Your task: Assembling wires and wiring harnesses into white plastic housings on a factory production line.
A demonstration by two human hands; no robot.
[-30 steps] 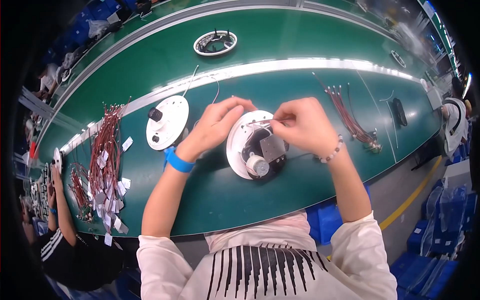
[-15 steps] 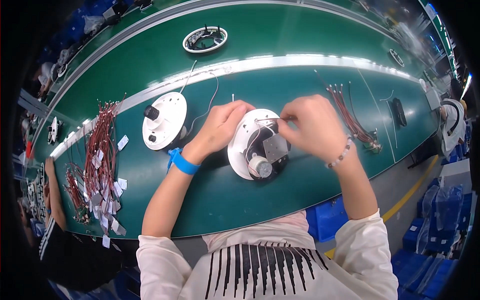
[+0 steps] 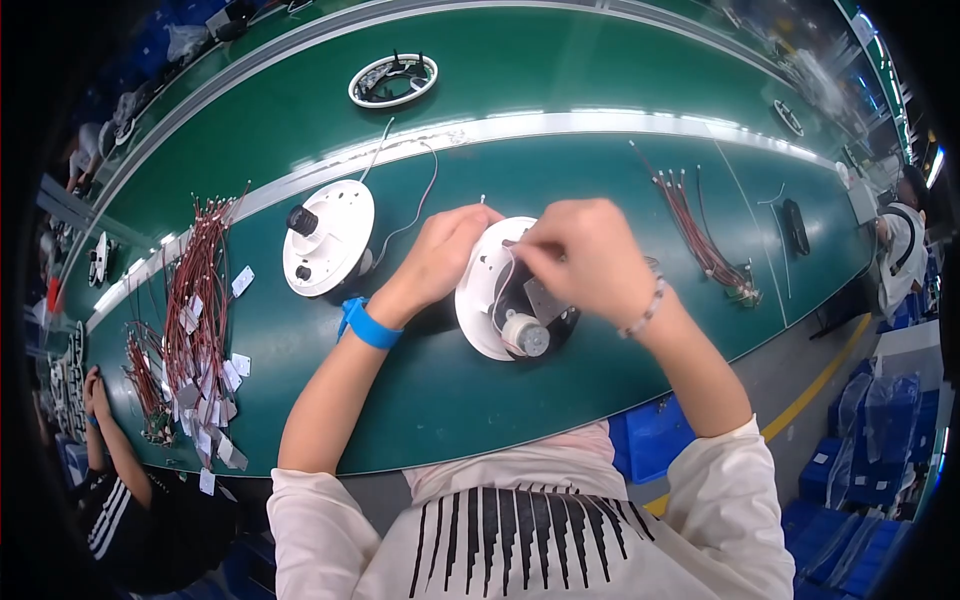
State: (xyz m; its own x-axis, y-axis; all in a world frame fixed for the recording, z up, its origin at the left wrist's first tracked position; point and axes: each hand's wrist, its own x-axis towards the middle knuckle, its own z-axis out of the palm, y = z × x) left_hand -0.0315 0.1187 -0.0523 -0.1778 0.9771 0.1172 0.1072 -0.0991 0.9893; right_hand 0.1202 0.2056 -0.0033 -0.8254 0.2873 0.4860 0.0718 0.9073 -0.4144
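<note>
A white round housing (image 3: 482, 300) stands tilted in front of me, with a small silver motor (image 3: 528, 336) and a metal plate (image 3: 546, 303) on its dark inner part. My left hand (image 3: 440, 258) grips its upper left rim, fingers mostly behind it. My right hand (image 3: 580, 252) is closed in a pinch at the upper part of the housing. A thin white cable (image 3: 502, 285) runs up to those fingertips; its end is hidden by them. To the left lies a second white round housing (image 3: 340, 235) with a black cylinder on it.
Bundles of red-brown wires (image 3: 205, 290) with white tags lie on the left; a smaller wire bundle (image 3: 705, 235) lies on the right. A white ring-shaped part (image 3: 393, 82) sits on the far green belt. A co-worker's hands (image 3: 95, 395) rest at the left table edge. Below the table is a blue bin (image 3: 655, 440).
My right hand has moved left, its fingertips now close against the housing's upper part. My left hand keeps its grip. The ring-shaped part on the belt has shifted left.
</note>
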